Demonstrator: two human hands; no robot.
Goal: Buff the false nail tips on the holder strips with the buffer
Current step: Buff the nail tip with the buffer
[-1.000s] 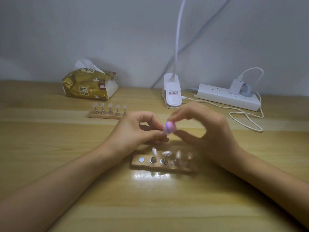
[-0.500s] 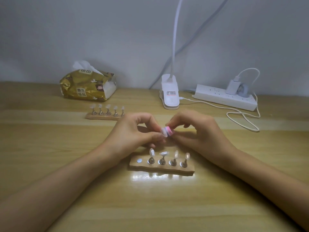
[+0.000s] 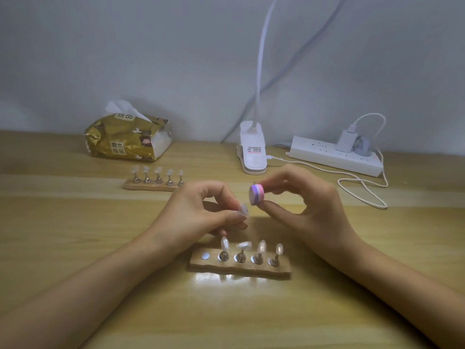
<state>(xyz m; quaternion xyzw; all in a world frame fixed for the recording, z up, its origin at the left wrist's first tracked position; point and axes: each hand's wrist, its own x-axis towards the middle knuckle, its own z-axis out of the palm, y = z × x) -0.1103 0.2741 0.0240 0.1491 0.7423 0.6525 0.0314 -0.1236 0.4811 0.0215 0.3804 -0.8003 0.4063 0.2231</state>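
My left hand pinches a pale false nail tip between thumb and fingers. My right hand pinches a small round pink and purple buffer, lifted just up and right of that tip, with a small gap between them. Below both hands lies the near wooden holder strip; several nail tips stand on its metal stands and its leftmost spot is a bare metal disc. A second holder strip with several nail tips lies farther back on the left.
A gold tissue pack sits at the back left. A white clip lamp base stands at the back centre, its neck rising out of view. A white power strip with a charger and looping white cable lies at the back right.
My right hand has lifted the buffer up and to the right, off the nail tip held by my left hand. Half a second ago the two were touching.
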